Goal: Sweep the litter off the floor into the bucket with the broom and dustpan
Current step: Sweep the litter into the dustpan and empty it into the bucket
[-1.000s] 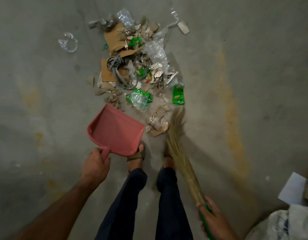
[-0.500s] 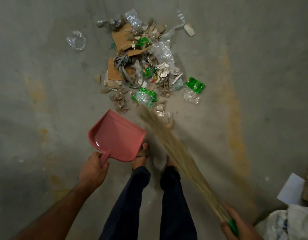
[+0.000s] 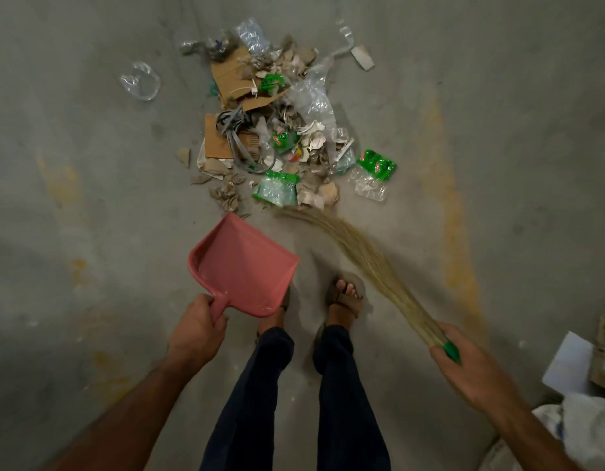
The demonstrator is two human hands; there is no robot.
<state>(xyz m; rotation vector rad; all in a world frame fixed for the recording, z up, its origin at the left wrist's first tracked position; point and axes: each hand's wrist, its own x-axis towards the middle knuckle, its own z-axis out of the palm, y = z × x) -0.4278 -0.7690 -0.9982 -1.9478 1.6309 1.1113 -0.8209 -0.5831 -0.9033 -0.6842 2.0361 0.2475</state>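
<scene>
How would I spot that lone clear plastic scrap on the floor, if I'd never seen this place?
Start at the litter pile on the grey concrete floor, beyond the pink dustpan. Look to the pile's upper left: the clear plastic scrap lies apart by itself, a crumpled see-through ring touching none of the other litter.

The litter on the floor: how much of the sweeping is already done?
Done: litter is gathered into a pile. In hand: the left hand holds the empty pink plastic dustpan; the right hand sweeps the straw broom against the pile. Left: everything; no bucket shows.
</scene>
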